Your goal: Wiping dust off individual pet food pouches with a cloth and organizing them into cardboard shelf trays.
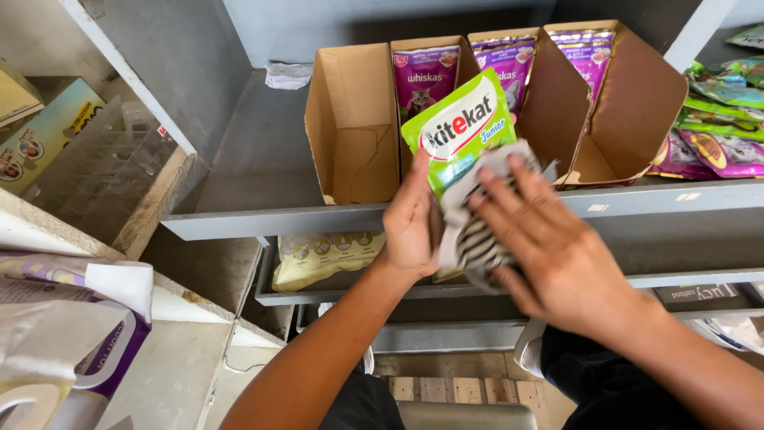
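My left hand [412, 225] grips the lower edge of a green pet-food pouch [458, 127], holding it upright in front of the grey shelf [263, 219]. My right hand [549, 247] presses a striped grey-and-white cloth [477, 239] against the pouch's lower part. Just behind the pouch stand open cardboard display boxes [350, 119]; the left one looks empty, the others hold purple pouches [426, 76].
More green and purple pouches [720, 119] lie on the shelf at far right. A yellow bag [322, 255] lies on the lower shelf. A large white-and-purple sack [72, 334] sits at lower left. Boxes and a clear rack [103, 167] fill the left shelving.
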